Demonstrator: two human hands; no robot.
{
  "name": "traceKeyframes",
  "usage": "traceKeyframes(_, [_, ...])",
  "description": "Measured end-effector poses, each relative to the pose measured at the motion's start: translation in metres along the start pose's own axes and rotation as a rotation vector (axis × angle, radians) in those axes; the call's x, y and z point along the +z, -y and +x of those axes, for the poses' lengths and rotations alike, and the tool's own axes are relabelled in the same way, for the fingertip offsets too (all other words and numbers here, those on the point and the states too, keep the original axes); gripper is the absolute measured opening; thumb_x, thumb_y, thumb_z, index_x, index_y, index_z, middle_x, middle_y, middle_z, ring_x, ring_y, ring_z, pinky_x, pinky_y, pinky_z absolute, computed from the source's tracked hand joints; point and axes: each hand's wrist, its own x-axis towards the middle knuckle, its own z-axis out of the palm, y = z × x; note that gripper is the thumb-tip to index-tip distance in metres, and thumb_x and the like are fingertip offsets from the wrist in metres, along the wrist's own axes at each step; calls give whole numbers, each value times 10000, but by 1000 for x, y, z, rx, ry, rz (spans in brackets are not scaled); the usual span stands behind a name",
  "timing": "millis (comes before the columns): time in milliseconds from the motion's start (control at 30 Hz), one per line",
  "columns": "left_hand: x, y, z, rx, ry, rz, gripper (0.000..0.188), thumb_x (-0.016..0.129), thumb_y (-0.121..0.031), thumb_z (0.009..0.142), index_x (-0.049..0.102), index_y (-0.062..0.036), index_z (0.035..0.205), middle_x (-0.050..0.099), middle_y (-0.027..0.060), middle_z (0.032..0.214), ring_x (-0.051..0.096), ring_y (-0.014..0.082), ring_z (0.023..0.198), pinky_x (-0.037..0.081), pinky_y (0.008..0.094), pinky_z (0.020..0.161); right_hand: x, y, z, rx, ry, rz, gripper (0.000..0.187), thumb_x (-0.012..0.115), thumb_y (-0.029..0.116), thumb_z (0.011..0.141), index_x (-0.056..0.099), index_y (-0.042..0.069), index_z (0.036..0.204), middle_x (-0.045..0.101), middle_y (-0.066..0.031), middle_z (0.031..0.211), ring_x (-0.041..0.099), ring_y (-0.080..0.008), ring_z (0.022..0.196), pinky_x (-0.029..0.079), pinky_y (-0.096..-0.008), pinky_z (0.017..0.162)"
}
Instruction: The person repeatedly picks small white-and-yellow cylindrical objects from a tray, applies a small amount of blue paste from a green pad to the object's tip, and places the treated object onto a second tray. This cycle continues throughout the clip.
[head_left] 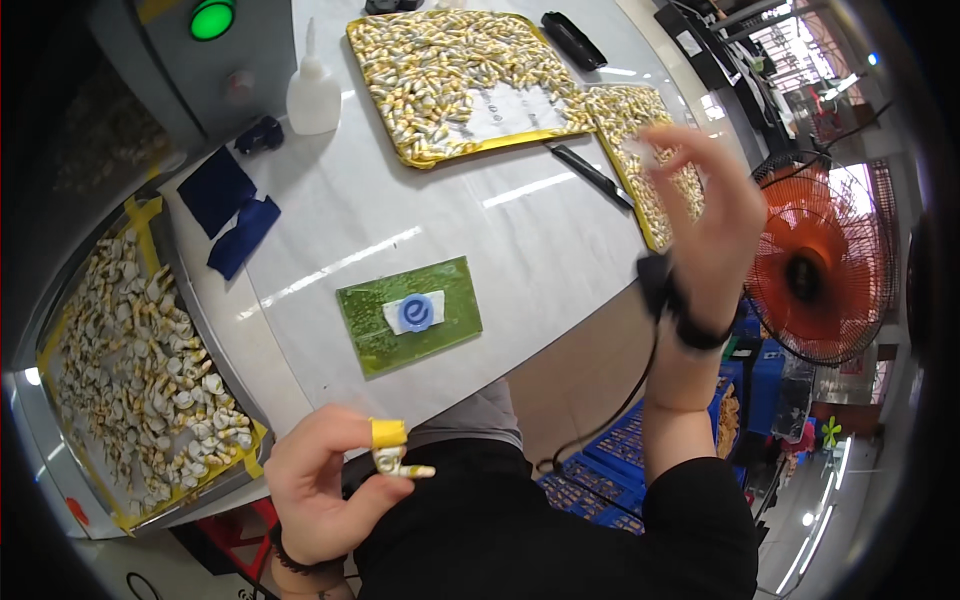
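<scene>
Just off the bench's (530, 250) near edge, the left hand (320, 490) pinches a white-and-yellow moulded piece (390, 462) between its fingers, leaving the stem free; a yellow finger sleeve (388, 432) likely guards the forefinger. The blurred right hand (715, 205) curls; whether it holds anything, I cannot tell.

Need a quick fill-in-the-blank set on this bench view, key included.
1. The left hand pinches a small piece between thumb and index finger, whose tip wears a ____ cover.
2. The rectangular plate's colour is ____.
3. The squeeze bottle's body is ____.
4. The fan's colour is ____.

Missing words: yellow; green; white; orange.
</scene>
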Motion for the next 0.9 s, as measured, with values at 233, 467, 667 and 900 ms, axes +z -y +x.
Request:
traceKeyframes(233, [1,-1,-1,-65,86,7,366,805,-179,683,606,49,887,622,122,796,615,175,706,492,266,657,-2,-206,1,329,604,-297,232,672,85,737,672,22,960,659,-165,841,634,-249,727,495,-322,675])
traceKeyframes(467, [-2,-1,-2,-65,76,-161,316,797,-37,662,636,55,917,657,143,848,653,197,765,513,288,722,7,-185,-12,228,284,-197,117,605,78,808,615,-16,877,649,-133,753,647,-207,670,497,-285,628])
traceKeyframes(667, [-2,3,-4,-58,27,-180,332,794,-26,666,630,58,942,656,145,866,653,198,769,516,297,728,25,-33,-17,-41,340,189,163,627,-12,750,638,24,909,637,-77,788,619,-163,674,496,-250,591])
traceKeyframes(900, [-1,-3,-4,-97,-8,-102,424,810,-269,690,587,39,879,618,122,783,626,189,717,526,313,687,55,38,-30,-532,630,233,258,602,43,681,614,-7,934,543,-73,825,549,-218,794,500,-290,660])
